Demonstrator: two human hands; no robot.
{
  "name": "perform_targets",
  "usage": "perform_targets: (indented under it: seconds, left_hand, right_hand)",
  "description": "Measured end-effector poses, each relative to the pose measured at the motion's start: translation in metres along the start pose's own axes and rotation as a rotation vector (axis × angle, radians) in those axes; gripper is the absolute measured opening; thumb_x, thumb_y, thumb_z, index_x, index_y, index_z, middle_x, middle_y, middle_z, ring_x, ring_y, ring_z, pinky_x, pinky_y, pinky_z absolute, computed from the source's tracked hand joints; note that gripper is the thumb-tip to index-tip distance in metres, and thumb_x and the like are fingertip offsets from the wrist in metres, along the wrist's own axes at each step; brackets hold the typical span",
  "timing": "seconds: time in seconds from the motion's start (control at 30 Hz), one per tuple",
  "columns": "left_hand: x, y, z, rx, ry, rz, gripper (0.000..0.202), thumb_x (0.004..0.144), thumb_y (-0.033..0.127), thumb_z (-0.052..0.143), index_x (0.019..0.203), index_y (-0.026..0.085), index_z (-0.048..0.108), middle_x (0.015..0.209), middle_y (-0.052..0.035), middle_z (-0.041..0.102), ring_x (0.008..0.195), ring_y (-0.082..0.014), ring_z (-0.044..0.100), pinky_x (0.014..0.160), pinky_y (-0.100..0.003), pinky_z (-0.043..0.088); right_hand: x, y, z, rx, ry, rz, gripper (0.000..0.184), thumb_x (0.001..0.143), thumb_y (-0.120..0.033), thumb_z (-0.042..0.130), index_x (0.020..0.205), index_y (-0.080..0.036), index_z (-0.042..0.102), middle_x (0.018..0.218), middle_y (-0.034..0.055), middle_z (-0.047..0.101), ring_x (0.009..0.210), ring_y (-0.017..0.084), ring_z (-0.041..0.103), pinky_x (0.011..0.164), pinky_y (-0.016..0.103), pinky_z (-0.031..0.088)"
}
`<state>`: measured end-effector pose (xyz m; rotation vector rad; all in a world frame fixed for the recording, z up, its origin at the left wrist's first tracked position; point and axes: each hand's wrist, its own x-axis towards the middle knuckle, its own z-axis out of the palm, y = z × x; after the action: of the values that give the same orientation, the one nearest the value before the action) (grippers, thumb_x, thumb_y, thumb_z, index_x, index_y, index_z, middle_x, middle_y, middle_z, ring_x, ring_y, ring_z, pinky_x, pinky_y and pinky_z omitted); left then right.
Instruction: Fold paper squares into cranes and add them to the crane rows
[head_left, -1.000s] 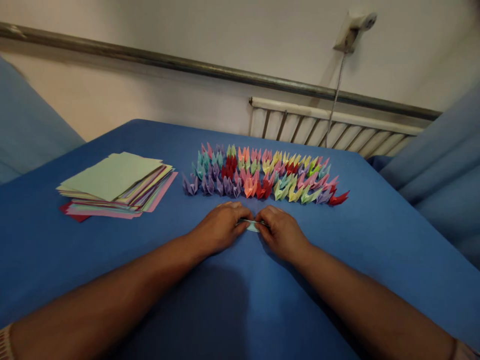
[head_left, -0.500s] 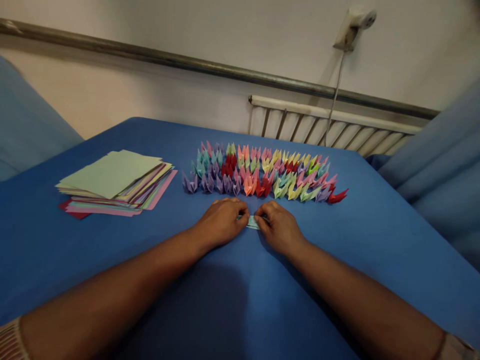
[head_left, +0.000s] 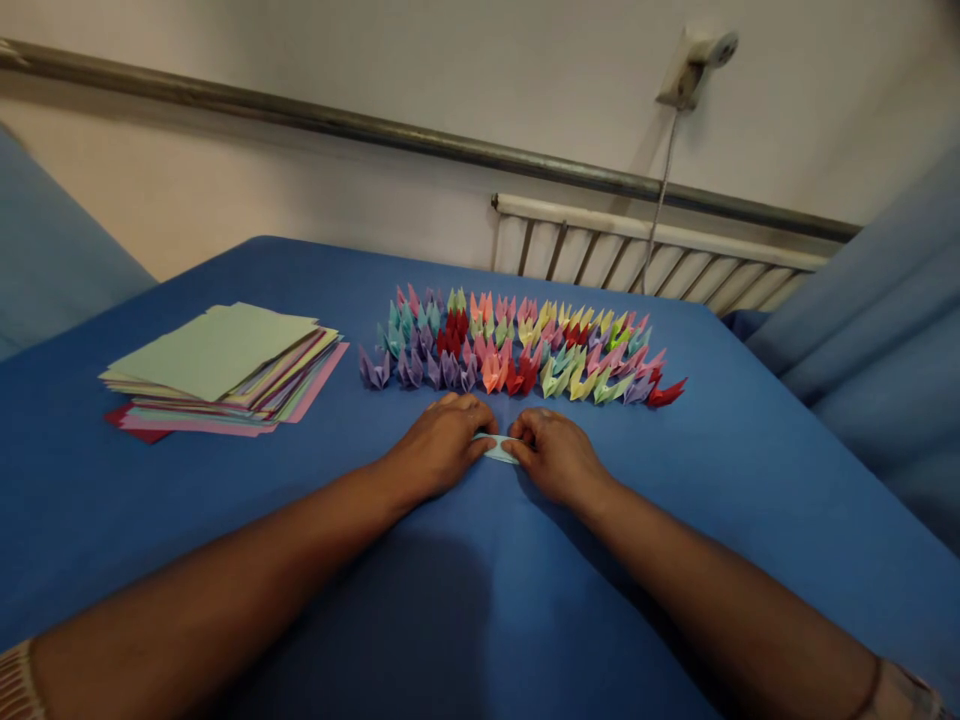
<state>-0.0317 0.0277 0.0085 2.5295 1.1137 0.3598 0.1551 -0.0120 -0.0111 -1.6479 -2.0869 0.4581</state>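
Between my two hands is a small folded piece of pale blue-green paper (head_left: pixel 500 450), low over the blue table cover. My left hand (head_left: pixel 444 440) pinches its left end, thumb toward me and fingers curled behind. At the other end, my right hand (head_left: pixel 555 450) grips the paper between thumb and bent fingers. Most of the paper's ends are covered by the fingertips. Just beyond my hands stand rows of folded paper cranes (head_left: pixel 525 350) in purple, red, pink, yellow, green and blue.
A stack of coloured paper sheets (head_left: pixel 217 365), pale green on top, lies at the left on the blue-covered table (head_left: pixel 300 560). Behind the table are a radiator (head_left: pixel 600 240), a metal pipe (head_left: pixel 375 133) and a wall fitting with a cord (head_left: pixel 684 85). Blue curtains (head_left: pixel 885 340) hang at both sides.
The paper between my hands now shows a flatter, wider face, and my thumbs lie along its near edge. Both hands stay in nearly the same place; the view has shifted slightly.
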Motion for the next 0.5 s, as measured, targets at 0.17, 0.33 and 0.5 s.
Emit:
perform_targets:
  seconds: [0.17,0.33,0.5]
  left_hand:
    - [-0.001,0.002,-0.001,-0.055,0.021,0.037,0.005,0.085,0.021,0.059,0.088,0.02,0.062,0.095,-0.0037,0.064,0.092,-0.0215,0.054,0.083,-0.034,0.042]
    - [-0.006,0.007,-0.004,-0.139,0.022,-0.026,0.01,0.084,0.023,0.058,0.093,0.021,0.062,0.086,-0.0021,0.065,0.083,-0.0202,0.058,0.073,-0.032,0.043]
    - [-0.008,0.013,-0.004,-0.415,-0.006,-0.032,0.016,0.086,0.03,0.055,0.088,0.02,0.067,0.078,-0.0006,0.064,0.072,-0.0163,0.057,0.068,-0.028,0.043]
  right_hand:
    - [-0.003,-0.002,0.001,-0.02,0.033,-0.052,0.008,0.086,-0.024,0.066,0.084,-0.02,0.059,0.091,0.0038,0.062,0.088,0.02,0.055,0.076,0.032,0.036]
    - [-0.007,-0.007,-0.006,-0.002,0.016,-0.175,0.003,0.091,-0.018,0.057,0.088,-0.019,0.057,0.081,0.0018,0.065,0.078,0.018,0.058,0.08,0.035,0.037]
    - [-0.008,-0.004,-0.011,0.09,0.235,-0.36,0.009,0.092,-0.021,0.056,0.101,-0.019,0.057,0.09,0.0059,0.066,0.087,0.021,0.059,0.086,0.039,0.04]
